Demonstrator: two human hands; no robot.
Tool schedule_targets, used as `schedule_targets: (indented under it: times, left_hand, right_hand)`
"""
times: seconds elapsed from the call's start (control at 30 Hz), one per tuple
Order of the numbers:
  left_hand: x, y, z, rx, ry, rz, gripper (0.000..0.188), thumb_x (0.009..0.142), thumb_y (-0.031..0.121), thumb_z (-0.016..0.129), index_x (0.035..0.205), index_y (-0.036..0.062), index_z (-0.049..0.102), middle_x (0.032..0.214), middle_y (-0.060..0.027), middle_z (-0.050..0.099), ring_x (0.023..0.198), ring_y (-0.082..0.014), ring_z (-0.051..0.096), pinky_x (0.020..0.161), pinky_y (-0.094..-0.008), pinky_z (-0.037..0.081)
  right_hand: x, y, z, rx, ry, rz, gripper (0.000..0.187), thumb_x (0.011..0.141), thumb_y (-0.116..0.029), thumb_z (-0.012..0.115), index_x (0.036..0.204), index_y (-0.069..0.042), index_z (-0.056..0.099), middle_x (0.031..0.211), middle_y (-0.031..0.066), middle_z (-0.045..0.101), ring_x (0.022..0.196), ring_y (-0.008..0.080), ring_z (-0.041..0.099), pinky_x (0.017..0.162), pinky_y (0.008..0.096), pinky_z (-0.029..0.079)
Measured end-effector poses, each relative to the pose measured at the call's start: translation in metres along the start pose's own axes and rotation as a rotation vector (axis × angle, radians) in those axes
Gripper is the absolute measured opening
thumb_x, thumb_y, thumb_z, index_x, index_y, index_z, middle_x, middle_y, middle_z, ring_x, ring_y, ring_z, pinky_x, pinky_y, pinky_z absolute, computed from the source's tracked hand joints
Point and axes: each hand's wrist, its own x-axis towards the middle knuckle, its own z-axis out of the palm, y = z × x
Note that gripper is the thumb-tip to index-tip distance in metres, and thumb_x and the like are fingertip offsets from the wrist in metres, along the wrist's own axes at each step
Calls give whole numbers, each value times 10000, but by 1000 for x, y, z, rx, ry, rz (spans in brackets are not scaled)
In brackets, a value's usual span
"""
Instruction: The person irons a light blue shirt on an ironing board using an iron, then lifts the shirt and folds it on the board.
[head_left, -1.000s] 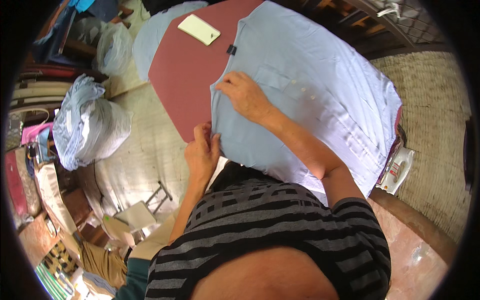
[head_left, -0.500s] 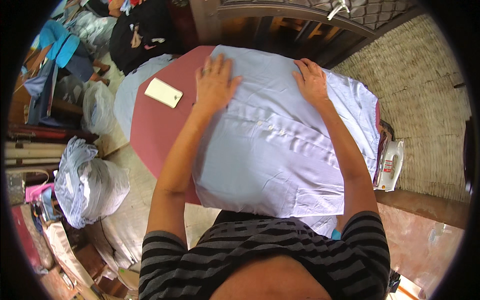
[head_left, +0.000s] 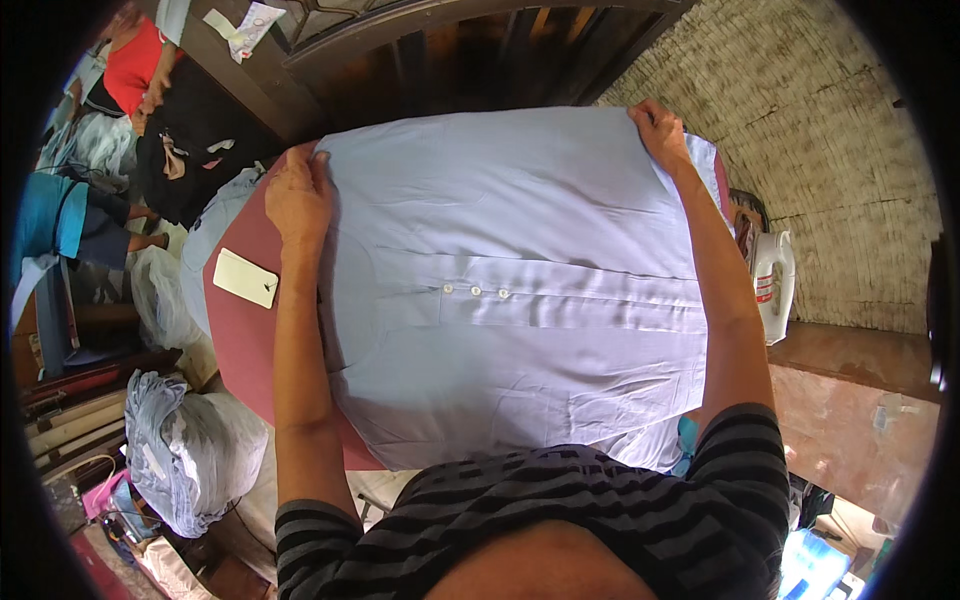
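A light blue shirt point(head_left: 500, 200) with a row of small white buttons lies spread over a dark red padded board point(head_left: 240, 350). My left hand point(head_left: 300, 195) grips its far left corner, fingers curled at the edge. At the far right corner, my right hand point(head_left: 660, 138) has its fingers closed round the cloth. Both arms reach along the sides of the shirt. Left of my left forearm, a cream rectangular card point(head_left: 246, 278) with a small dark mark rests on the board.
A white iron point(head_left: 775, 285) stands on end at the board's right. Lower left sits a plastic bag stuffed with blue cloth point(head_left: 215, 450). Dark wooden furniture point(head_left: 450, 60) borders the far side. A person in red point(head_left: 135, 65) and another in blue point(head_left: 50, 220) are at the upper left.
My hands have moved apart, from lying flat on the shirt to gripping its far corners. The cloth is now straighter and squarer. The view has turned somewhat.
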Motion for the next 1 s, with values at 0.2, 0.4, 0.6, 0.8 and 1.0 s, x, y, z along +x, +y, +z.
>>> schedule_targets:
  times: [0.2, 0.4, 0.6, 0.8, 1.0]
  left_hand:
    - [3, 2, -15, 40, -139, -7, 223, 960, 298, 633, 989, 82, 588, 851, -154, 690, 813, -379, 662, 689, -494, 495]
    - [-31, 61, -35, 108, -153, 181, 570, 983, 496, 542, 1452, 176, 495, 1537, -146, 414, 1440, -387, 334, 1126, -572, 271]
    - [-44, 73, -37, 220, -396, 100, 621, 1005, 563, 444, 1511, 205, 432, 1598, -152, 344, 1490, -378, 267, 1148, -600, 225]
    - [-80, 185, -65, 4, -220, 228, 595, 979, 429, 576, 1487, 142, 456, 1592, -159, 349, 1470, -389, 311, 1136, -590, 250]
    - [-154, 287, -70, -117, -451, 212, 681, 941, 487, 589, 1496, 121, 442, 1602, -175, 317, 1479, -408, 272, 1149, -606, 228]
  right_hand:
    - [-7, -25, -4, -441, 134, -177, 236, 948, -230, 610, 1136, -101, 672, 1138, 108, 700, 1047, 330, 656, 895, 453, 504]
    - [-96, -53, -16, -211, -41, -620, 361, 966, -287, 593, 1306, -170, 627, 1393, 61, 563, 1282, 289, 525, 1060, 502, 395]
    - [-86, 4, -62, -430, -64, -383, 450, 993, -305, 570, 1404, -123, 552, 1479, 122, 502, 1316, 348, 504, 1093, 454, 411]
    - [-179, 61, -188, -612, 347, -182, 546, 946, -319, 642, 1399, -38, 522, 1442, 273, 471, 1308, 447, 464, 1092, 513, 382]
    - [-233, 132, -214, -479, 275, 44, 515, 941, -293, 664, 1293, 60, 534, 1208, 292, 585, 1122, 447, 556, 995, 495, 442]
